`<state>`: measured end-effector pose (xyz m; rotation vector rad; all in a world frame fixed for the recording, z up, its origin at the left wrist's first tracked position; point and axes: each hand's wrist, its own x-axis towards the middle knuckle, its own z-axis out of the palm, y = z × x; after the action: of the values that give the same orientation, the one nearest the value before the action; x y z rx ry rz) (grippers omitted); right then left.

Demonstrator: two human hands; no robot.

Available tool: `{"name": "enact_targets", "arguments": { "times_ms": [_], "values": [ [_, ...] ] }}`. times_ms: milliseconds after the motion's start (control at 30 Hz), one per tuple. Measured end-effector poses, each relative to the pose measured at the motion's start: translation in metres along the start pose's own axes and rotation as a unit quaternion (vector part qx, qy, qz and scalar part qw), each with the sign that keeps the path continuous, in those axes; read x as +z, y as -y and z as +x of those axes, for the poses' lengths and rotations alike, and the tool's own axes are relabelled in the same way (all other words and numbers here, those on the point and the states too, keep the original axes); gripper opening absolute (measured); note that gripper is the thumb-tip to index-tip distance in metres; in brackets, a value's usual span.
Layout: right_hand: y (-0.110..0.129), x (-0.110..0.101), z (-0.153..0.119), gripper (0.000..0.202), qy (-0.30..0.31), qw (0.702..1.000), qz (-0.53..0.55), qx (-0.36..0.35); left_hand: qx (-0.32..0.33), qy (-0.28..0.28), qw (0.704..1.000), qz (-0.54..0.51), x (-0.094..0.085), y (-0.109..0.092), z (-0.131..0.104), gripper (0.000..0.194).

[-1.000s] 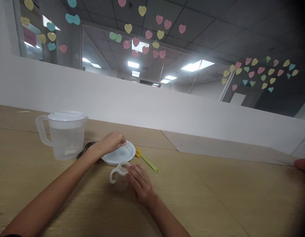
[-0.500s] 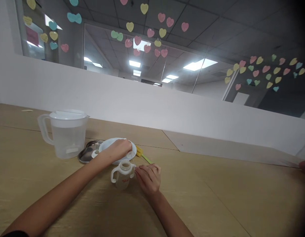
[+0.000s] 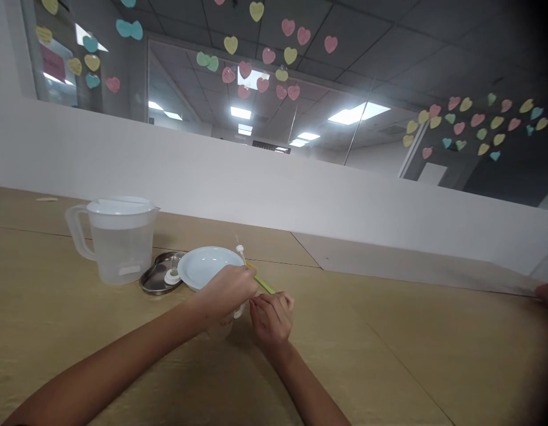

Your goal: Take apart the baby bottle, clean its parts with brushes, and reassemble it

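Note:
My left hand (image 3: 237,283) is closed around a thin, white straw-like piece (image 3: 240,249), whose knobbed end sticks up above the fingers. Close beside it, my right hand (image 3: 272,316) has its fingers curled together; whatever they pinch is hidden. Below the left hand stands a clear two-handled sippy cup (image 3: 221,329) with red print, mostly covered by that hand and forearm. Behind the hands lies a white bowl (image 3: 207,266). A brush with a green handle (image 3: 265,286) rests beyond my fingers, its yellow head largely hidden by the left hand.
Left of the bowl, a kidney-shaped metal tray (image 3: 156,278) has a white cup part (image 3: 172,276) at its edge. A lidded clear pitcher (image 3: 125,248) stands farther left. A low white wall (image 3: 274,189) borders the wooden table (image 3: 366,355). Part of another person's hand (image 3: 547,293) shows at far right.
My left hand has come down and right, from over the bowl to above the cup. The knobbed white end now shows above it. My right hand has shifted slightly right.

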<state>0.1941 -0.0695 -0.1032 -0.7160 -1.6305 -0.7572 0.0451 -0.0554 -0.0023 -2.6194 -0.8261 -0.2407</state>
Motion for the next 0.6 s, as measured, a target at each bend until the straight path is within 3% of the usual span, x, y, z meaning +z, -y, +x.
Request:
{"name": "enact_targets", "arguments": {
  "times_ms": [167, 400, 600],
  "values": [
    [-0.001, 0.001, 0.003, 0.014, -0.004, 1.000, -0.006, 0.011, -0.049, 0.019, 0.999, -0.014, 0.000, 0.015, 0.003, 0.016],
    [0.000, 0.003, 0.006, 0.010, 0.001, 0.999, 0.001, 0.048, -0.121, -0.039, 0.987, -0.094, 0.009, 0.058, 0.007, 0.019],
    [0.000, 0.006, 0.004, 0.009, 0.003, 0.999, 0.010, 0.046, -0.139, -0.047, 0.978, -0.150, 0.019, 0.083, 0.008, 0.018]
  ]
}}
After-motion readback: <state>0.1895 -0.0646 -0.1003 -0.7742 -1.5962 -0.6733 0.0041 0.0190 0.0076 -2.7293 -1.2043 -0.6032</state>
